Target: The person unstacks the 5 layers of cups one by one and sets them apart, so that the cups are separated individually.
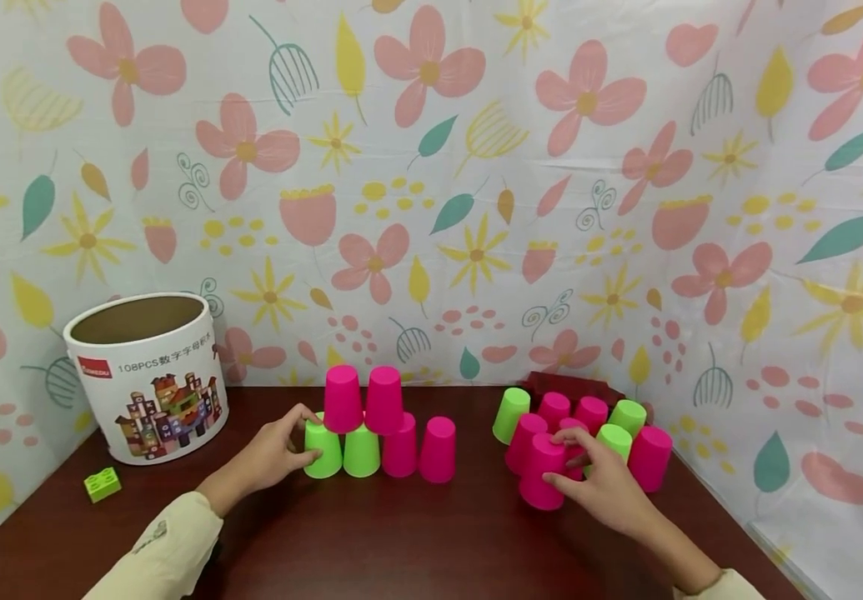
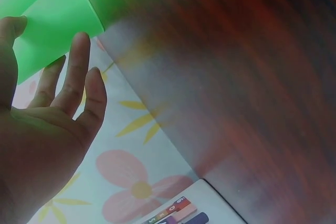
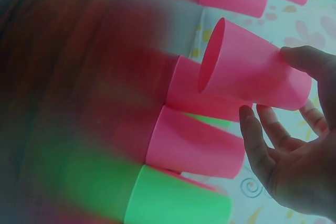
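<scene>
Cups [image 1: 439, 450] stand upside down on the table [image 1: 356, 542] in two bunches. The left hand [image 1: 277, 450] curls its thumb and a finger round the end green cup [image 1: 324, 458] of the left row [image 1: 398, 450], its other fingers spread loose. We count four cups in that row, with two pink ones [image 1: 344, 400] on top. The right hand [image 1: 607, 487] pinches a pink cup [image 1: 539, 482], thumb and fingers only as far apart as the cup is wide. We see that cup's rim up off the table, in front of the right bunch [image 1: 650, 460]. Near the tub [image 1: 168, 379] we spot a block [image 1: 103, 485].
</scene>
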The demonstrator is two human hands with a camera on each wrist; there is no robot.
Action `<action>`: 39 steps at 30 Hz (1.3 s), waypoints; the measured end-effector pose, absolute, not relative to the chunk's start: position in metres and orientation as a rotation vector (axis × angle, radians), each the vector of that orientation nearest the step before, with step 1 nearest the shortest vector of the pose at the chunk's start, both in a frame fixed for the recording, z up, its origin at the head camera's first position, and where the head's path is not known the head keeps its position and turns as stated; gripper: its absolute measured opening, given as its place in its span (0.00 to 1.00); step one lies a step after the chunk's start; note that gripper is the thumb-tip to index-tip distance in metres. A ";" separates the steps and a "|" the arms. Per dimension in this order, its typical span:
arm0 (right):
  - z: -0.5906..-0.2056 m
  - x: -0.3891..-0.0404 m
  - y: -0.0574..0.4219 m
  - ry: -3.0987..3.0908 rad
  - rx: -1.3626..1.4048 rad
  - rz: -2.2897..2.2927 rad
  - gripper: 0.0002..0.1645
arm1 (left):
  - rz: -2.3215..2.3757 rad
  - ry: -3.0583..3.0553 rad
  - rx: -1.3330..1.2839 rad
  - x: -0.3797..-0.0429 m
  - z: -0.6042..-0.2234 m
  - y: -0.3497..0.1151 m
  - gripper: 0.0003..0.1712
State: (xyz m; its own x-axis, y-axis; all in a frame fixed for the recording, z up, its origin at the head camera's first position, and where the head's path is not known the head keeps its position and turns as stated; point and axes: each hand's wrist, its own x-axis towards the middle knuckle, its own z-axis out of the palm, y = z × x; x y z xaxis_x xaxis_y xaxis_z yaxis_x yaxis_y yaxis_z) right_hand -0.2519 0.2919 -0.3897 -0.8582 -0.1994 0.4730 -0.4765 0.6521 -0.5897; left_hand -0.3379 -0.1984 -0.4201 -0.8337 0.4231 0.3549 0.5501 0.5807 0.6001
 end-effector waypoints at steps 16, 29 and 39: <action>-0.396 -0.259 0.300 -2.610 0.520 0.931 0.28 | -1.076 -2.631 -0.809 -0.336 -0.418 -0.203 0.24; -0.395 -0.261 0.304 -2.646 0.484 0.919 0.27 | -1.094 -2.649 -0.796 -0.338 -0.419 -0.200 0.24; -0.376 -0.249 0.293 -2.436 0.480 0.790 0.27 | -1.081 -2.665 -0.788 -0.338 -0.416 -0.198 0.24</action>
State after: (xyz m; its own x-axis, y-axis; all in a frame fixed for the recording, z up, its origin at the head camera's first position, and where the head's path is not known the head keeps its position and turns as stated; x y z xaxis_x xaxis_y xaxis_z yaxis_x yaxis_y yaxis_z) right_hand -0.2494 0.2929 -0.3759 -0.7968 -0.1654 0.5812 -0.4749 0.7662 -0.4330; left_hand -0.3379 -0.1979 -0.4157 -0.8485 0.4118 0.3323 0.5270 0.5999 0.6020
